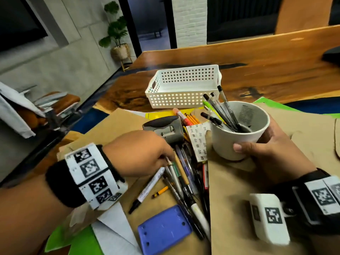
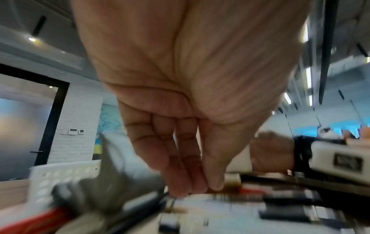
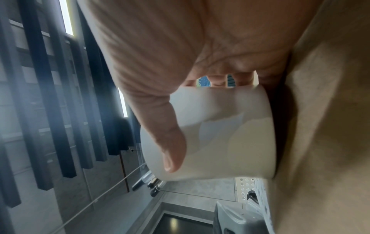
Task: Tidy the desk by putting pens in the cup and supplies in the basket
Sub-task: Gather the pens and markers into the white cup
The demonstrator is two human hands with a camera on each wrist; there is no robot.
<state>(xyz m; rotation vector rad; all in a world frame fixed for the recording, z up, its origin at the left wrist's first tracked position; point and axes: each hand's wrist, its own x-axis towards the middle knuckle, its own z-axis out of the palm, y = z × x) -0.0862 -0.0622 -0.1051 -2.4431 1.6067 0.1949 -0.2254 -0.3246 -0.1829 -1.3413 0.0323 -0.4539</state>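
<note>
My right hand (image 1: 253, 146) grips a white cup (image 1: 237, 133) and tilts it left, thumb on the near wall; the right wrist view shows the same hold on the cup (image 3: 230, 134). Several pens (image 1: 220, 111) stand in the cup. My left hand (image 1: 168, 157) reaches into a pile of pens (image 1: 185, 183) just left of the cup. Its fingertips (image 2: 216, 185) are pressed together on the end of a silver pen (image 1: 172, 172). The white perforated basket (image 1: 184, 87) stands behind the pile with nothing visible inside.
A grey stapler (image 1: 165, 127) lies right beyond my left hand. A sticker strip (image 1: 197, 140), orange pencils (image 1: 191, 119), a white marker (image 1: 149, 186) and a blue pad (image 1: 165, 229) lie on brown paper (image 1: 257, 181). The desk edge runs along the left.
</note>
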